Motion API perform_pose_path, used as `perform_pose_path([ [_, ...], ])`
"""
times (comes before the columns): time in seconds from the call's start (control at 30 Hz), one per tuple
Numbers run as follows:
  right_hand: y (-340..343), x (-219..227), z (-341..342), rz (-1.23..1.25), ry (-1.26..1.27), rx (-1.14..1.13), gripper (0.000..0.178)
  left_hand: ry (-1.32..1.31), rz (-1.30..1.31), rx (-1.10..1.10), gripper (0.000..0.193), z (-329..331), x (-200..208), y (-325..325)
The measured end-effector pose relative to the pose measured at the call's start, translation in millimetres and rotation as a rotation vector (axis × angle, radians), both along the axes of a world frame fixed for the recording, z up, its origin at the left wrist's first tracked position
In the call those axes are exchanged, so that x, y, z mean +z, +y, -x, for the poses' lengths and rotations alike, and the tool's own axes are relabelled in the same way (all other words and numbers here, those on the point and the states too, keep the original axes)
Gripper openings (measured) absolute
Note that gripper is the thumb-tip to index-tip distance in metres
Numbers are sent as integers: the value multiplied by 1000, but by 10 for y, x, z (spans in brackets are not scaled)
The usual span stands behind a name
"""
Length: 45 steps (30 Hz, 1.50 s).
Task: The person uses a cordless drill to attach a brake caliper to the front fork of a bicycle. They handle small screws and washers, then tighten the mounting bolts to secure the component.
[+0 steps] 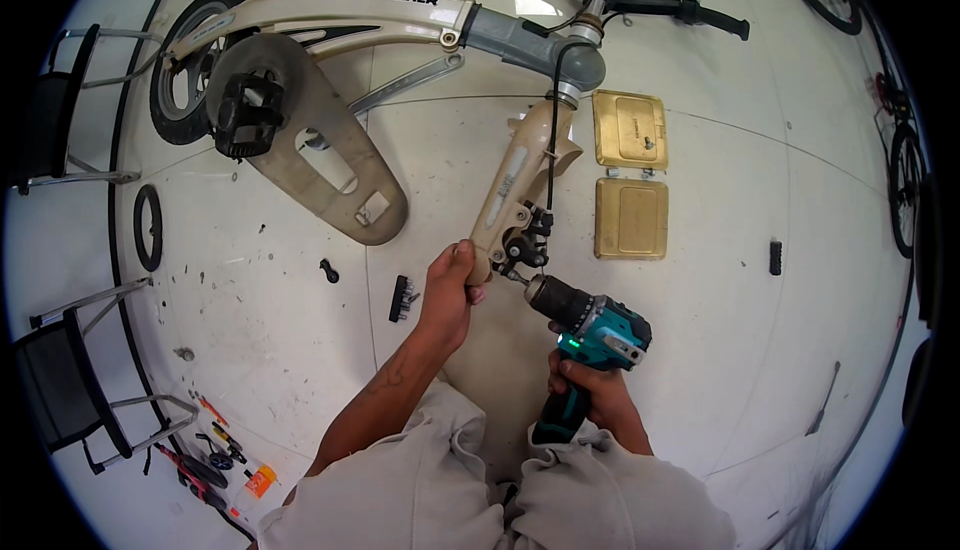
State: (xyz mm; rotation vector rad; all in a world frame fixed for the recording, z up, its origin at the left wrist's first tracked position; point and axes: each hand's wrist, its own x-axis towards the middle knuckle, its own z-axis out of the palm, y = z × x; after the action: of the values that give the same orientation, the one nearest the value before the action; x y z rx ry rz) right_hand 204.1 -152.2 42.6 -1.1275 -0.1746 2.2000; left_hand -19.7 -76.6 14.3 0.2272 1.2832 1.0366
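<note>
My left hand [447, 295] is wrapped round the lower end of a beige bicycle fork [512, 185], which carries no wheel. My right hand [603, 395] grips the handle of a teal and black cordless drill [604, 335], its green light lit. The drill's bit meets the fork's end, just below a black disc brake caliper [525, 248]; exactly what the tip sits in is too small to tell. A black cable [553, 140] runs from the caliper up to the handlebar [640, 5]. Behind the fork stretches the beige bicycle frame [350, 10].
Two gold cases [631, 219] lie right of the fork. A black bit holder [400, 300] rests left of my left hand. A small tyre [148, 228], black chairs [70, 380] and scattered tools [222, 445] line the left side. Farther right are a screwdriver [826, 398] and another bicycle [900, 170].
</note>
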Motion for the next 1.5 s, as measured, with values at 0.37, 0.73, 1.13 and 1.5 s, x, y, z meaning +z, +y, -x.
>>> perform_pose_path([
  [0.37,-26,-87,-59,-112,-157,127,32,-6,-13,9,29,16,-9,-1],
  [0.73,-40,-75,-82,-88,-125,93,44,-53,-3,15,28,36,-26,-15],
  [1.13,-116,-18,-216,-62,-81,-24,32,-101,12,41,28,32,51,22],
  [1.5,371,210,-207,-206,-52,-31,33,9,-38,-46,28,160,405,4],
])
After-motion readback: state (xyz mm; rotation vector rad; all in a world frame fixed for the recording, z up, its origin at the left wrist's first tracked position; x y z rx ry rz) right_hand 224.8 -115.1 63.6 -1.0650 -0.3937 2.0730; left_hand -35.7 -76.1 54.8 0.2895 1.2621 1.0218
